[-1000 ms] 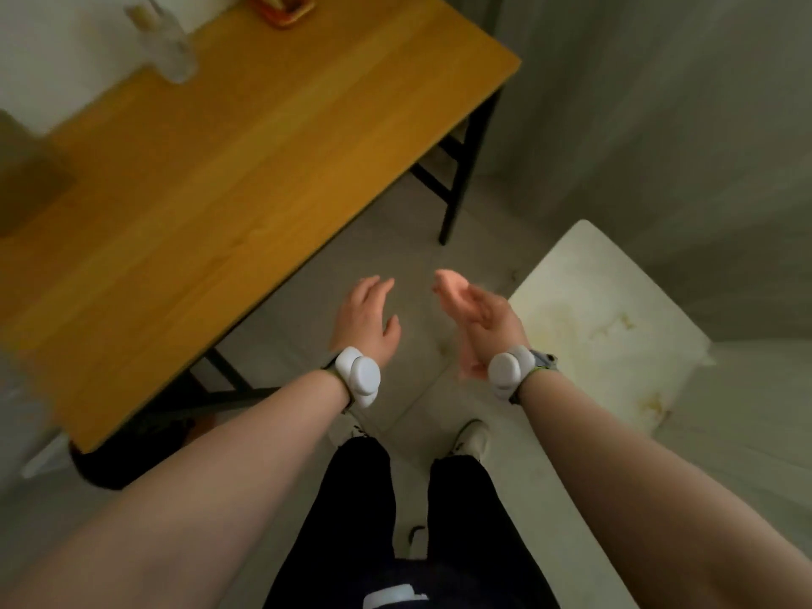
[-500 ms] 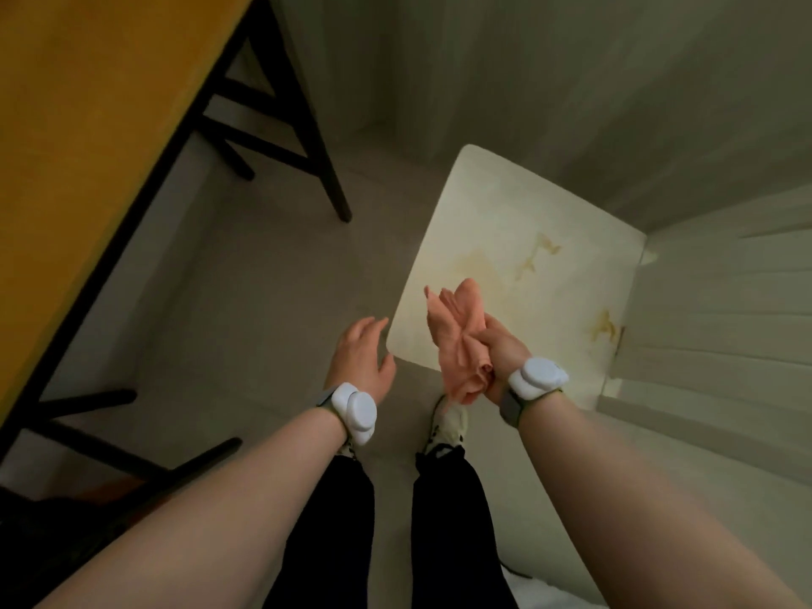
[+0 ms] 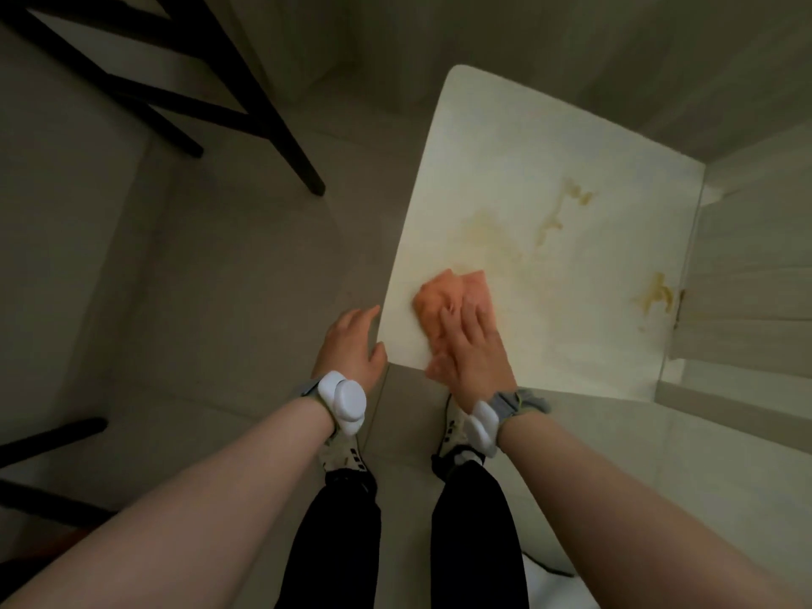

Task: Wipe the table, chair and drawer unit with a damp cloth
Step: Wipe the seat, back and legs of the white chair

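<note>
A peach-orange cloth point(image 3: 444, 296) lies flat on the near left corner of a white chair seat point(image 3: 549, 147). My right hand point(image 3: 472, 345) presses down on the cloth with its fingers spread over it. Yellow-brown stains point(image 3: 567, 204) mark the seat's middle, and another stain point(image 3: 654, 296) sits near its right edge. My left hand point(image 3: 351, 345) is beside the seat's left corner, fingers apart and holding nothing, with the thumb at the edge. The tabletop is out of view.
The table's black legs and crossbars point(image 3: 263, 125) stand at the upper left, and more black bars point(image 3: 52, 437) at the lower left. White slatted panels point(image 3: 747, 265) rise at the seat's right. Grey tiled floor point(image 3: 219, 301) lies between, with my feet below the seat.
My view turned from the wooden table down to the white seat. My right hand brought the bunched cloth down and flattened it on the seat corner; my left hand moved to the seat's edge.
</note>
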